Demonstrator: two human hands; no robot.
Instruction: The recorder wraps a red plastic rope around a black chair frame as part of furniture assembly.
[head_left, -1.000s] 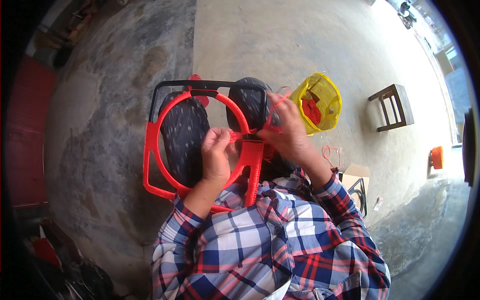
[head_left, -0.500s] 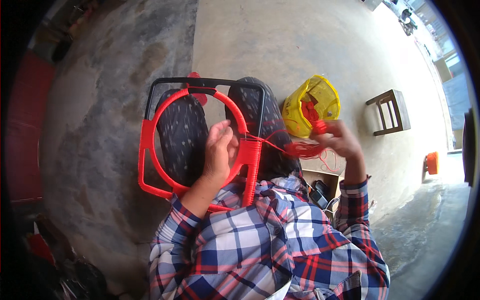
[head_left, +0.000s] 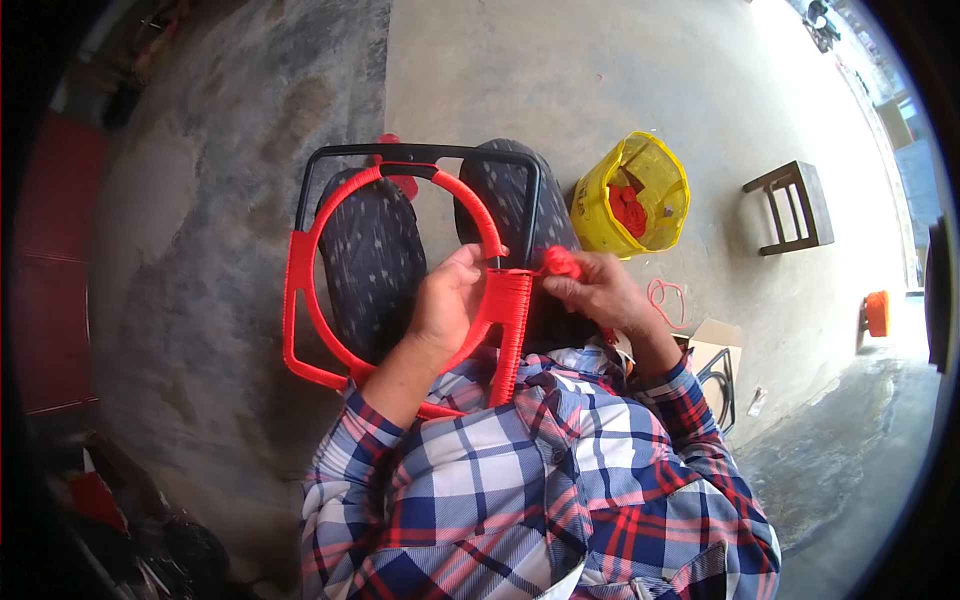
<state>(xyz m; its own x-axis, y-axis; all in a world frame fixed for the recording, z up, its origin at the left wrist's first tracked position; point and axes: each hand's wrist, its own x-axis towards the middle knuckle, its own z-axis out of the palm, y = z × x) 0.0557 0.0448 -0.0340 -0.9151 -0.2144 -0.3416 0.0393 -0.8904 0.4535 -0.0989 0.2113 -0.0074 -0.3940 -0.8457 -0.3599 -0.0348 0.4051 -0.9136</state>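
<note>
Across my lap lies a black metal frame [head_left: 336, 151] with a ring inside it. Red cord is wrapped tightly over the ring and the lower part, while the top bar stays bare black. My left hand [head_left: 447, 303] reaches through the ring and is closed on its right side, fingertips by the cord-wrapped edge. Just right of the frame, my right hand [head_left: 606, 292] grips a bundle of red cord [head_left: 559, 262]. From this bundle a short strand runs to the frame's right bar. Some of the right fingers are hidden behind the hand.
A yellow bucket [head_left: 586, 218] holding red cord stands beyond my right knee. A loose loop of red cord [head_left: 666, 303] lies on the floor nearer me. Further right are a dark stool [head_left: 808, 203] and an orange-red spool [head_left: 877, 313]. An open cardboard box [head_left: 716, 335] sits beside my right arm.
My right hand has moved left with the cord bundle, close to the frame's right bar. The strand between them is much shorter. My left hand stays at the ring.
</note>
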